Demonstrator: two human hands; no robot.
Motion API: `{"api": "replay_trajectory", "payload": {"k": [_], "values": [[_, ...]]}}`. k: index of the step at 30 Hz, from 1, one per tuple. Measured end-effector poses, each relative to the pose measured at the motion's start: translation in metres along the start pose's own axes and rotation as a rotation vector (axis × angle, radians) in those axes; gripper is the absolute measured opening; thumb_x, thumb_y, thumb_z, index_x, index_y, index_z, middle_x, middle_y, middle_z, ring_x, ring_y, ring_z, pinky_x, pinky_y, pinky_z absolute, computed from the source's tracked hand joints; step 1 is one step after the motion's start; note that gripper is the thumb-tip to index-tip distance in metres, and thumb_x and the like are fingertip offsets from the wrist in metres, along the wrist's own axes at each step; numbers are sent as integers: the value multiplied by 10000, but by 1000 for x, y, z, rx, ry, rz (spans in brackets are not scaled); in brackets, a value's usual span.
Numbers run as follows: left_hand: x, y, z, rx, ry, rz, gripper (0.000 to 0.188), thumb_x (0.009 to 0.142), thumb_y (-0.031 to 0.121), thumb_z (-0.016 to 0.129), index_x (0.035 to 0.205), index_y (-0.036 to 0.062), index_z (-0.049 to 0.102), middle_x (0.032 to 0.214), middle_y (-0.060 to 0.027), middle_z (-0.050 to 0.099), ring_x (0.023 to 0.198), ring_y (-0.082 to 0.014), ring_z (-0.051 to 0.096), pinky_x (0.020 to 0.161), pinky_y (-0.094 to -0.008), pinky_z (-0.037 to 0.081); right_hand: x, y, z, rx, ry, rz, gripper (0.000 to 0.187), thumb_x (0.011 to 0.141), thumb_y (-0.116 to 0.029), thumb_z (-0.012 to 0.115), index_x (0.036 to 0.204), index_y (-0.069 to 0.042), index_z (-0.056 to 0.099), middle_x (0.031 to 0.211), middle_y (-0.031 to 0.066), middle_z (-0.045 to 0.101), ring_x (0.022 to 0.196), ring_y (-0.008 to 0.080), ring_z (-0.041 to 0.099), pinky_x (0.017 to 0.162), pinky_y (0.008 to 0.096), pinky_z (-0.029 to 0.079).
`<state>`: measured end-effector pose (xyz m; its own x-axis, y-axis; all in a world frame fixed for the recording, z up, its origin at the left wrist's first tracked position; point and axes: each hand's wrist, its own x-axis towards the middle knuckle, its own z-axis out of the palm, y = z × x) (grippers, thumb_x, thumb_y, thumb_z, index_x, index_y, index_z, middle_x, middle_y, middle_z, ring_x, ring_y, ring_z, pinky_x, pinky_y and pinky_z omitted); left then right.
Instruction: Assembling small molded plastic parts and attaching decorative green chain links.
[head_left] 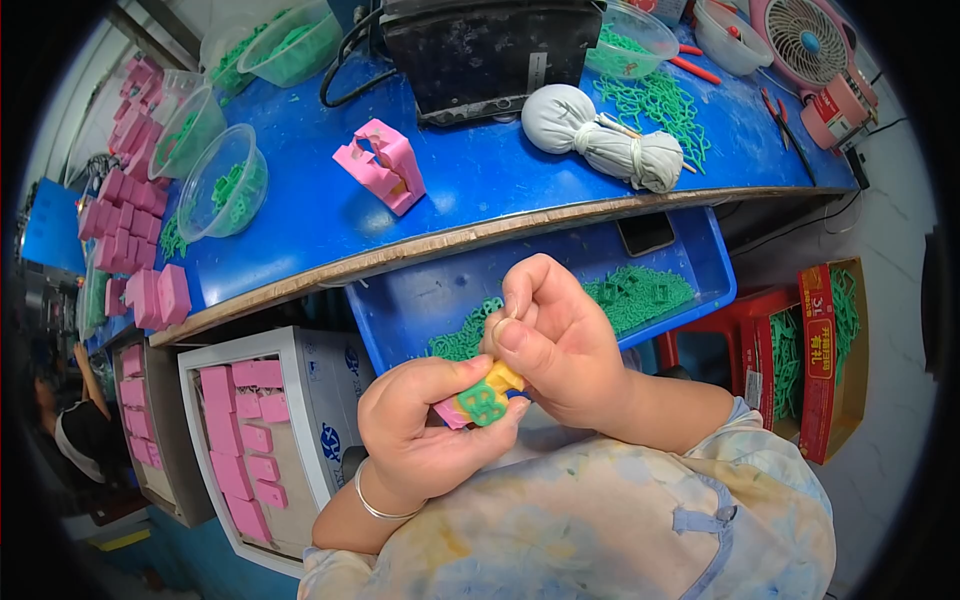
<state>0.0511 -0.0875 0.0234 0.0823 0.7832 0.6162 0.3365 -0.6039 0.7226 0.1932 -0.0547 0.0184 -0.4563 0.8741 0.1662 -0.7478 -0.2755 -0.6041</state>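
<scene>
One small pink, green and yellow piece [484, 404], clamped in the left hand [412, 420] before a blue tray [400, 305], slants from pink at lower left to yellow at upper right, its yellow end just beside the right hand [565, 345], whose bunched fingertips' hold cannot be told.

On the blue table [300, 190], a black machine casing [490, 65] is standing at the far side, with a dark cable [336, 85] looping on its left. A grey cloth bundle [630, 155], tied at the middle, is lying near its right front corner. A red-handled tool [697, 69] is resting farther right. A pink fan [808, 42] is standing at the upper right, near a pink container [842, 105]. Below, a red stool [708, 318] is standing beside a red carton [822, 372].
</scene>
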Motion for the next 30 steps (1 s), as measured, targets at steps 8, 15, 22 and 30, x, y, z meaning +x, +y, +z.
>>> {"api": "replay_trajectory", "payload": {"k": [8, 15, 22, 30], "values": [[-1, 1, 0, -106, -7, -46, 400, 576, 51, 790, 908, -2, 574, 630, -49, 577, 500, -57, 485, 471, -177, 404, 0, 2, 2, 82, -3, 9, 168, 899, -50, 505, 962, -72, 351, 782, -8, 446, 675, 16, 447, 561, 183, 375], [-1, 3, -1, -117, -1, -41, 419, 580, 48, 786, 938, -11, 578, 642, -45, 580, 521, -54, 502, 494, -180, 423, -2, 2, 6, 11, 22, -36, 165, 906, -55, 492, 969, -71, 340, 777, -8, 438, 650, 16, 415, 544, 185, 349], [-1, 3, 0, -175, 10, -60, 422, 593, 47, 787, 954, -17, 579, 645, -37, 573, 529, -43, 481, 500, -173, 409, -1, 0, 15, -98, 131, -53, 166, 897, -83, 471, 939, -102, 311, 621, 11, 400, 544, 83, 363, 512, 234, 314], [-1, 1, -2, -167, 0, -51, 415, 610, 48, 781, 963, -15, 573, 652, -34, 561, 529, -43, 473, 502, -168, 401, 0, 1, 15, -74, 146, -66, 168, 897, -65, 467, 940, -108, 309, 611, 16, 405, 542, 90, 373, 515, 235, 317]]}}
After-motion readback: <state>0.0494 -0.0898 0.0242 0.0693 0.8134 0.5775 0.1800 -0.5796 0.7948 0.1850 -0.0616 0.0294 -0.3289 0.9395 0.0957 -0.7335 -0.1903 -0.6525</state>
